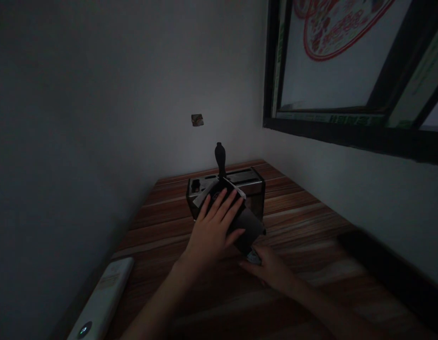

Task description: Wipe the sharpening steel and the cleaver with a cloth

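The room is dim. My left hand lies with fingers stretched out over the top of a dark tilted object that leans against a metal slotted holder on the wooden table. A black handle sticks up from the holder. My right hand is at the object's lower end, its fingers closed round a small pale part there.
A white elongated device with a small lit dot lies at the table's left front edge. Grey walls meet behind the holder. A dark-framed window is at the upper right. A dark blurred shape lies along the right wall.
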Tool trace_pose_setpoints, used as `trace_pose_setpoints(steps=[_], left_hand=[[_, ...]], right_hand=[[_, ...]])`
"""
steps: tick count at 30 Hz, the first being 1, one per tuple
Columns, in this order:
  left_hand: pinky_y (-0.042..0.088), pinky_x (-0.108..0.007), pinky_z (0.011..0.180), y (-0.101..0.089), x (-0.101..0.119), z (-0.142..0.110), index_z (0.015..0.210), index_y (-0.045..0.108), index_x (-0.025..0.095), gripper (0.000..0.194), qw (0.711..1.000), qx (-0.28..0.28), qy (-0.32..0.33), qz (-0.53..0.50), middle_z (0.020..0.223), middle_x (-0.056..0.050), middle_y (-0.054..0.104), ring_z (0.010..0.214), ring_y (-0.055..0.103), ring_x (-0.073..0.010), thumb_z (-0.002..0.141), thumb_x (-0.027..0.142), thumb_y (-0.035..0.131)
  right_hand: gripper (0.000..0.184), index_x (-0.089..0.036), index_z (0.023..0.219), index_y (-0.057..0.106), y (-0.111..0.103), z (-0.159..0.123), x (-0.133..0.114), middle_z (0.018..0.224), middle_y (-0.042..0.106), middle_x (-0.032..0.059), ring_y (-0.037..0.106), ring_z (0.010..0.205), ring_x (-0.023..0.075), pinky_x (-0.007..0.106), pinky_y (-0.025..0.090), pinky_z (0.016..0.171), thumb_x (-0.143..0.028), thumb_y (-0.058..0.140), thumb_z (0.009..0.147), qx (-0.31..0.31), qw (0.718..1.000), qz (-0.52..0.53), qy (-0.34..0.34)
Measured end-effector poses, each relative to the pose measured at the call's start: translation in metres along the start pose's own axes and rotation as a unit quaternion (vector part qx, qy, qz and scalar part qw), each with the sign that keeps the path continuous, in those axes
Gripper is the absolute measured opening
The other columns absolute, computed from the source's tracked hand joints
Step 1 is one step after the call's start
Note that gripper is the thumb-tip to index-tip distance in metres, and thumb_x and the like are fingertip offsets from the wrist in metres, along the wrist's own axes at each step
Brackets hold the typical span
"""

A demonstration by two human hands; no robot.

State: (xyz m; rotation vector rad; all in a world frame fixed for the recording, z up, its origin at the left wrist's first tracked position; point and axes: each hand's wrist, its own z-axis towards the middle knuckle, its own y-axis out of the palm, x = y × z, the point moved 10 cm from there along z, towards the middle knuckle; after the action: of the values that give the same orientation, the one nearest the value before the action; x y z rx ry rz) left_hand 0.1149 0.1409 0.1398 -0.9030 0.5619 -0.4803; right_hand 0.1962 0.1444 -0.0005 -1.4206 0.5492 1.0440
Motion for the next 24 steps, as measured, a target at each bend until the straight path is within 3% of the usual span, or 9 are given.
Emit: trace_pose_setpoints(steps=[6, 10, 16, 24], left_hand=[[0.014, -0.047, 0.112, -0.013, -0.024, 0.007, 0.142, 0.025, 0.021, 0.057, 0.999, 0.024, -0.046, 0.008, 0.15, -0.002, 0.023, 0.139, 0.015, -0.0233, 0.091, 0.04, 0.04], [0.015, -0.046, 0.112, -0.017, -0.032, 0.008, 0.142, 0.026, 0.02, 0.056, 0.997, 0.038, -0.067, 0.01, 0.15, -0.003, 0.024, 0.138, 0.016, -0.0231, 0.09, 0.038, 0.041], [0.015, -0.047, 0.111, -0.017, -0.033, 0.008, 0.141, 0.028, 0.018, 0.057, 0.996, 0.048, -0.068, 0.013, 0.149, -0.004, 0.026, 0.138, 0.017, -0.0249, 0.089, 0.038, 0.043], [0.011, -0.047, 0.112, -0.01, -0.02, 0.004, 0.141, 0.027, 0.017, 0.058, 0.998, 0.028, -0.058, 0.006, 0.15, -0.004, 0.023, 0.139, 0.014, -0.0246, 0.09, 0.042, 0.04]], right_hand=[[0.02, -0.014, 0.074, 0.058, 0.003, -0.001, 0.004, 0.061, 0.053, -0.0014, 0.049, 0.057, 0.0126, 0.021, 0.035, 0.051, -0.034, 0.06, 0.076, -0.005, 1.0, 0.0, 0.012], [0.022, -0.014, 0.078, 0.059, 0.003, -0.001, 0.005, 0.061, 0.052, -0.002, 0.048, 0.056, 0.0119, 0.021, 0.034, 0.051, -0.036, 0.059, 0.077, -0.007, 1.0, -0.004, 0.011], [0.023, -0.014, 0.086, 0.061, 0.0, -0.001, -0.002, 0.072, 0.059, 0.0018, 0.053, 0.068, 0.0156, 0.023, 0.039, 0.06, -0.035, 0.059, 0.077, -0.005, 1.0, -0.004, -0.008], [0.02, -0.015, 0.079, 0.059, 0.004, -0.001, 0.004, 0.058, 0.052, -0.003, 0.048, 0.053, 0.0116, 0.02, 0.035, 0.049, -0.034, 0.061, 0.077, -0.01, 1.0, -0.002, 0.008]])
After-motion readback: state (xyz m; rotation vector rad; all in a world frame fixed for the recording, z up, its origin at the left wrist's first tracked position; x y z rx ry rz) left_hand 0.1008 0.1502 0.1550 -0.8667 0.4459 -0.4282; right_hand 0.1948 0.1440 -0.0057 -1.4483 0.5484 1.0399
